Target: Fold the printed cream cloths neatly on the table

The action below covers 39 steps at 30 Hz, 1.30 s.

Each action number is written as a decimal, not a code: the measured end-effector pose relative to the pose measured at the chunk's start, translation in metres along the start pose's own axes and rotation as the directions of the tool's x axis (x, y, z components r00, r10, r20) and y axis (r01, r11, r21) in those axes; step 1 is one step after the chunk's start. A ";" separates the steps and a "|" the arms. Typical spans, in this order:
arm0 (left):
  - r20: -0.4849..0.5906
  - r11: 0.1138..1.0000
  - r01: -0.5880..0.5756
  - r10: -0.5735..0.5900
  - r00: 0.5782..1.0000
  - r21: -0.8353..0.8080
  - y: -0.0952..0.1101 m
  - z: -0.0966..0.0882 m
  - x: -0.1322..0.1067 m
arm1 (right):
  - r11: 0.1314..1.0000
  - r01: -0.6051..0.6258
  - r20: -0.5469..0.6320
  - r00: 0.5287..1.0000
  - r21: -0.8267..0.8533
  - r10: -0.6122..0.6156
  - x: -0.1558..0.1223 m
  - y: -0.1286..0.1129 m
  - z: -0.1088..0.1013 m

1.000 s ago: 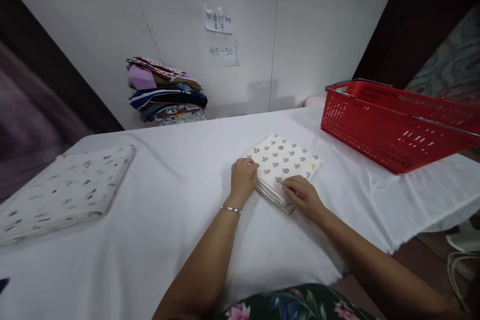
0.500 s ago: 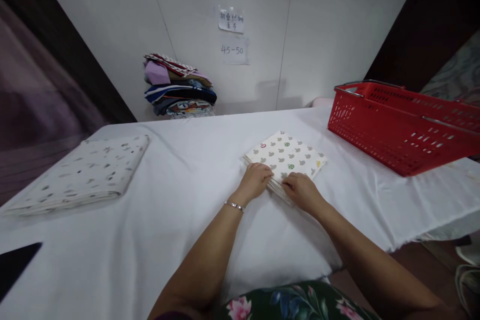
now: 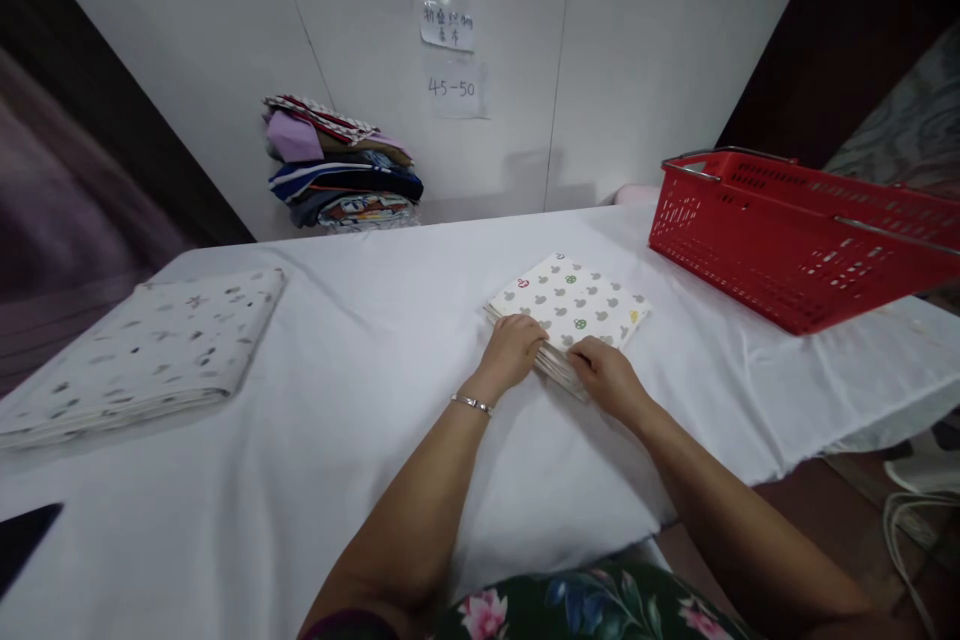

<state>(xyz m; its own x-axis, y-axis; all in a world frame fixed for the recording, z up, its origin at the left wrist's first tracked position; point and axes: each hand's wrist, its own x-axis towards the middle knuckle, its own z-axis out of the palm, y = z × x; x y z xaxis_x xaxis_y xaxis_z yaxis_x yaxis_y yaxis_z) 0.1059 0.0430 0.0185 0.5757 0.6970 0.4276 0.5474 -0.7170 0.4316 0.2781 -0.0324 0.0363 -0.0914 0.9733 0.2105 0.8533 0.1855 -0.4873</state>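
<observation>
A small folded white cloth (image 3: 577, 303) printed with grey, green and red shapes lies on the white-covered table (image 3: 375, 370). My left hand (image 3: 514, 348), with a bracelet at the wrist, curls its fingers over the cloth's near edge. My right hand (image 3: 606, 375) grips the same edge just to the right, fingers closed on the layers. Both hands sit close together at the cloth's front corner.
A red plastic basket (image 3: 795, 235) stands at the right of the table. A larger folded spotted cloth (image 3: 142, 350) lies at the left. A pile of folded colourful fabrics (image 3: 341, 170) sits against the back wall under paper notes. A dark flat object (image 3: 22, 540) shows at the left edge.
My left hand has slid right along the cloth's near edge, closer to my right hand. The cloth has stayed in place; the view shifted slightly.
</observation>
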 end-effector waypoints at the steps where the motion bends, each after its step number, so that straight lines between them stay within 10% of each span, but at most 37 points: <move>1: -0.015 1.000 -0.002 0.002 1.000 -0.003 0.000 0.000 0.000 | 1.000 -0.012 -0.011 1.000 0.016 0.012 0.001 0.001 0.001; 39: 0.107 0.999 0.017 -0.011 0.994 -0.052 -0.003 -0.010 -0.002 | 0.944 0.056 0.136 0.991 -0.326 -0.011 -0.009 -0.015 0.002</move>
<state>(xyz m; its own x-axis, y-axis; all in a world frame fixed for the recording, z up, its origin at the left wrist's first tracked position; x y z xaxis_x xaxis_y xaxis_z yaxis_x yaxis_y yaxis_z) 0.0972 0.0438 0.0242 0.6312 0.6993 0.3354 0.5246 -0.7035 0.4795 0.2646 -0.0440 0.0399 -0.1703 0.9804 0.0987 0.9675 0.1853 -0.1720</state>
